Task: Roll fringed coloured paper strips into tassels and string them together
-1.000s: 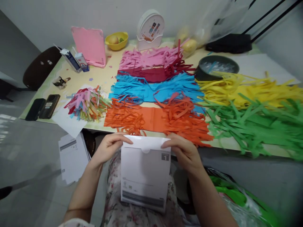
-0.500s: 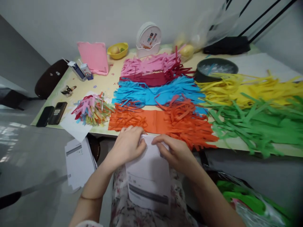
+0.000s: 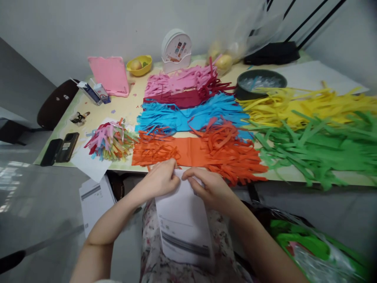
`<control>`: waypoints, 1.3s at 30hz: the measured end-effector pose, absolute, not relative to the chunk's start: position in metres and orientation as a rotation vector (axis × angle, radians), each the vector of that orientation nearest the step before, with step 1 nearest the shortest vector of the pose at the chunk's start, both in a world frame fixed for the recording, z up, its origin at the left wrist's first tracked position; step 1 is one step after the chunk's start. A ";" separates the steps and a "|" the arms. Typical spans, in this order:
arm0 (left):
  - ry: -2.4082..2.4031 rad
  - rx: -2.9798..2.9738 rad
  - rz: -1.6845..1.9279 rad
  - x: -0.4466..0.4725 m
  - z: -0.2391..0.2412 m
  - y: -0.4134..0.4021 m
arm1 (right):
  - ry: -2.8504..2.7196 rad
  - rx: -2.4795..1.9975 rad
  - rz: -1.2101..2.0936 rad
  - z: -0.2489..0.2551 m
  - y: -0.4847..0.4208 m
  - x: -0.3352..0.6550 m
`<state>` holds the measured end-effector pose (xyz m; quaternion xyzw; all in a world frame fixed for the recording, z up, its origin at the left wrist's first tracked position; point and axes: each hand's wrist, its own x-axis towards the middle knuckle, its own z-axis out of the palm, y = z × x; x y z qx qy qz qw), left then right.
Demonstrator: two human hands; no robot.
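As left hand (image 3: 162, 179) and right hand (image 3: 212, 188) pinch its top, the packet (image 3: 183, 224) points lengthwise — toward the table (image 3: 123, 109).

A pale wall (image 3: 118, 27) rises behind the table (image 3: 125, 104).

The round white disc (image 3: 177, 48) in its stand reads "BIG", tilted; the word beside it is too blurred to be sure of. On the tabletop (image 3: 125, 108), 1 red character resembles "人". Print on the white envelope (image 3: 184, 224) and 2 drink cartons (image 3: 96, 93) is too small to read.
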<state>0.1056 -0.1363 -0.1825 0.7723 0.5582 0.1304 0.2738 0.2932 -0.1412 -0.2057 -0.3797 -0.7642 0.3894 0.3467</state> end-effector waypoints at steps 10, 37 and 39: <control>1.522 2.070 0.298 0.105 -0.191 -0.129 | -1.938 -1.078 1.128 -0.214 -0.135 0.292; 1.272 0.825 1.623 0.081 -0.217 -0.159 | -1.772 -1.291 1.313 -0.225 -0.130 0.299; 1.305 0.688 1.755 0.050 -0.207 -0.161 | -1.782 -1.272 1.291 -0.225 -0.131 0.301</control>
